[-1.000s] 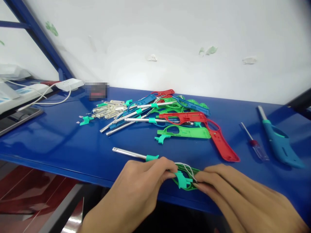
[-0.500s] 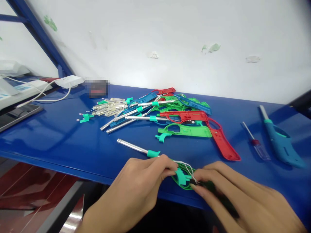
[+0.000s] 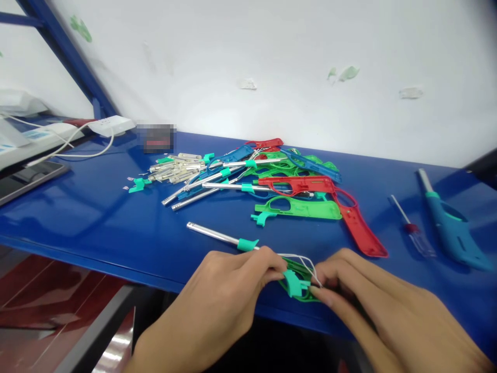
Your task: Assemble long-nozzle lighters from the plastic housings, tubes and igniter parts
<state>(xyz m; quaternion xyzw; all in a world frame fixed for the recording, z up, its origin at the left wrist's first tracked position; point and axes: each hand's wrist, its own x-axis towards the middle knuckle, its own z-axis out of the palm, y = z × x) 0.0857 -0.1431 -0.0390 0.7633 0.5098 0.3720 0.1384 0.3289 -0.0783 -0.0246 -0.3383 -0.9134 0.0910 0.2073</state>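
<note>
My left hand pinches the front of a green lighter shell near the blue table's front edge. A metal tube with a teal collar sticks out to the left of it. My right hand is closed on the shell's handle end, its fingertips at thin white wires and a teal trigger piece. Most of the shell is hidden under my hands.
A pile of red, green and blue lighter shells and metal tubes lies at mid-table. A small screwdriver and a finished blue lighter lie at the right. A white power strip and a tablet sit at the left.
Both hands stay on the green shell. My right fingers have shifted slightly at the wires, and the tube now points a bit farther away.
</note>
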